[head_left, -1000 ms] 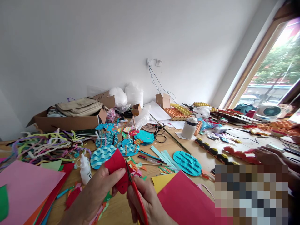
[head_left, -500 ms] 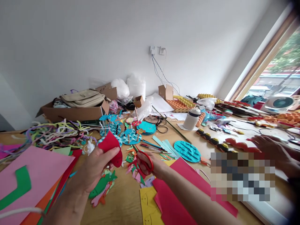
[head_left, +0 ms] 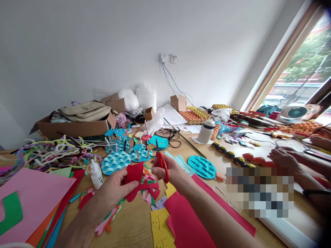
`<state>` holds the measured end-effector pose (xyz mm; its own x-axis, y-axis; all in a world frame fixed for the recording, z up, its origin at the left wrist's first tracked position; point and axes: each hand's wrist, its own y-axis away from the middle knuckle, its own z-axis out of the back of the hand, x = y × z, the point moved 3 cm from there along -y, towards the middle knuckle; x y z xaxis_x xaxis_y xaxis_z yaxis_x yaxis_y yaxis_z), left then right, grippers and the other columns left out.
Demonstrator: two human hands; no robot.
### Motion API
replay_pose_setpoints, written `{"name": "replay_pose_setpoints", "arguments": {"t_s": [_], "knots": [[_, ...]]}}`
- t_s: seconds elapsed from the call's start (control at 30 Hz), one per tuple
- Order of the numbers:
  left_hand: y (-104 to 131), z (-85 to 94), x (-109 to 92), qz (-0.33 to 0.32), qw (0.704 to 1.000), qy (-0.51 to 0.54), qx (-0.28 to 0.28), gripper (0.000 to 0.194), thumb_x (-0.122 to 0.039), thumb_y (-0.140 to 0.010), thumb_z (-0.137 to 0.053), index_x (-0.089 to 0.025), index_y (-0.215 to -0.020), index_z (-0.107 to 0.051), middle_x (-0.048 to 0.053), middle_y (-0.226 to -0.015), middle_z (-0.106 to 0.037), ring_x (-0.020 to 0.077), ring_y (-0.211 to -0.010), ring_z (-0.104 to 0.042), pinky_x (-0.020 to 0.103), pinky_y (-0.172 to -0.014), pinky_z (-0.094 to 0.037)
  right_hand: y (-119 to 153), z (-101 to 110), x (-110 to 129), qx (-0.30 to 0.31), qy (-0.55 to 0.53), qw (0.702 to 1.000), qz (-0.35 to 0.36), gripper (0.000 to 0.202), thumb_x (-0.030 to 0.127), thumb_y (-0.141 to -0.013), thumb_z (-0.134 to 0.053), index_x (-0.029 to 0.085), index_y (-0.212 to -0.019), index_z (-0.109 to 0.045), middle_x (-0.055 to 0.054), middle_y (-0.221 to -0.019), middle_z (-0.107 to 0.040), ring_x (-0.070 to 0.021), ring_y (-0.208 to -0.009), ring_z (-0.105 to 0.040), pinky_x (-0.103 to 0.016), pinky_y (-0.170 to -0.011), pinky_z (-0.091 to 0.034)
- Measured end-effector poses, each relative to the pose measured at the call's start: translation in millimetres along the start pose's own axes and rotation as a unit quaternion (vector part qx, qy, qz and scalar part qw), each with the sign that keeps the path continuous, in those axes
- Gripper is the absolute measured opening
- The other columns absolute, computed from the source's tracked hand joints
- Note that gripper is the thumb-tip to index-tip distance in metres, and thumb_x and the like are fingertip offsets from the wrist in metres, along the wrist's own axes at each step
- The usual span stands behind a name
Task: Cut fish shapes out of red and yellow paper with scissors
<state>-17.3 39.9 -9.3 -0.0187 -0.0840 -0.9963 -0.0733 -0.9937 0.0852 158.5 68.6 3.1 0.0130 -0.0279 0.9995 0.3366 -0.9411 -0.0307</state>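
Note:
My left hand (head_left: 122, 184) pinches a piece of red paper (head_left: 135, 171) between thumb and fingers. A narrower red strip extends from under the thumb to the right; whether it is still joined I cannot tell. In my right hand (head_left: 173, 168) is a pair of red-handled scissors (head_left: 162, 164), blades pointing up and away, apart from the paper. Beneath both hands lie colourful paper scraps (head_left: 148, 198). Paper cutouts (head_left: 103, 225) lie by my left forearm, which partly covers them. A white glue bottle (head_left: 96, 176) stands behind my left wrist.
Pink paper (head_left: 38, 203) tops a stack at left; red sheets (head_left: 191, 217) and yellow paper (head_left: 161, 227) lie at right. Blue wavy discs (head_left: 116, 162) and fish decorations stand behind. Pipe cleaners (head_left: 57, 151), a jar (head_left: 206, 132) and another person's hands (head_left: 284, 160) are farther out.
My right hand has raised the scissors away from the paper, blades now pointing up. My left hand has moved right and turned the red paper. The view has shifted, and the glue bottle shows more fully.

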Motion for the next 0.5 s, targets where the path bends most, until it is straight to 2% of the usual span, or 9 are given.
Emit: {"name": "replay_pose_setpoints", "arguments": {"t_s": [0.1, 0.23, 0.3, 0.4, 0.43, 0.5], "knots": [[-4, -3.6, 2, -0.018, 0.999, -0.031, 0.027, 0.022, -0.025, -0.058, -0.072, -0.015, -0.077, -0.068, -0.004, -0.051, -0.06, 0.0116, -0.045, -0.048, 0.022, -0.045, -0.035, -1, -19, 10, 0.04, -0.01, 0.999, 0.018, 0.04, 0.032, -0.056, -0.08, 0.017, -0.077, -0.049, 0.006, -0.067, -0.053, -0.0084, -0.057, -0.046, -0.02, -0.051, -0.036], [1, -0.9, -9, -0.026, 0.998, -0.038, 0.034, 0.02, -0.027, -0.059, -0.073, -0.016, -0.074, -0.068, -0.003, -0.055, -0.059, 0.0118, -0.05, -0.049, 0.021, -0.047, -0.035, -4, -33, 13, 0.056, -0.056, 0.997, 0.014, 0.04, 0.027, -0.053, -0.079, 0.018, -0.073, -0.046, 0.007, -0.062, -0.051, -0.0086, -0.056, -0.045, -0.02, -0.051, -0.035], [6, 1.4, -17, -0.034, 0.999, -0.015, 0.04, 0.022, -0.034, -0.064, -0.071, -0.018, -0.079, -0.068, -0.002, -0.062, -0.062, 0.0127, -0.055, -0.051, 0.022, -0.049, -0.037, -4, -32, 14, 0.019, -0.092, 0.995, 0.038, 0.035, 0.027, -0.056, -0.076, 0.018, -0.074, -0.048, 0.007, -0.061, -0.051, -0.0088, -0.055, -0.045, -0.02, -0.051, -0.035], [11, 6.2, -21, -0.071, 0.994, 0.076, -0.043, 0.029, -0.049, -0.077, -0.056, -0.021, -0.082, -0.064, -0.001, -0.066, -0.061, 0.014, -0.061, -0.051, 0.024, -0.055, -0.042, -5, -28, 12, -0.084, -0.151, 0.981, 0.093, 0.029, 0.028, -0.061, -0.072, 0.018, -0.077, -0.05, 0.007, -0.06, -0.05, -0.0083, -0.052, -0.043, -0.02, -0.05, -0.034], [11, 5.0, -19, -0.075, 0.989, 0.11, -0.06, 0.033, -0.052, -0.077, -0.054, -0.021, -0.078, -0.064, -0.002, -0.063, -0.059, 0.0142, -0.058, -0.051, 0.024, -0.053, -0.042, -5, -28, 9, -0.111, -0.17, 0.974, 0.105, 0.029, 0.028, -0.061, -0.071, 0.018, -0.078, -0.05, 0.007, -0.06, -0.05, -0.008, -0.051, -0.042, -0.02, -0.049, -0.033], [8, -3.0, -13, -0.073, 0.987, 0.134, -0.058, 0.033, -0.053, -0.075, -0.056, -0.02, -0.075, -0.062, -0.002, -0.06, -0.057, 0.0143, -0.056, -0.05, 0.025, -0.052, -0.042, -8, -31, 2, -0.145, -0.2, 0.962, 0.115, 0.03, 0.03, -0.061, -0.072, 0.017, -0.079, -0.051, 0.006, -0.059, -0.05, -0.0076, -0.05, -0.04, -0.019, -0.047, -0.033]]}}
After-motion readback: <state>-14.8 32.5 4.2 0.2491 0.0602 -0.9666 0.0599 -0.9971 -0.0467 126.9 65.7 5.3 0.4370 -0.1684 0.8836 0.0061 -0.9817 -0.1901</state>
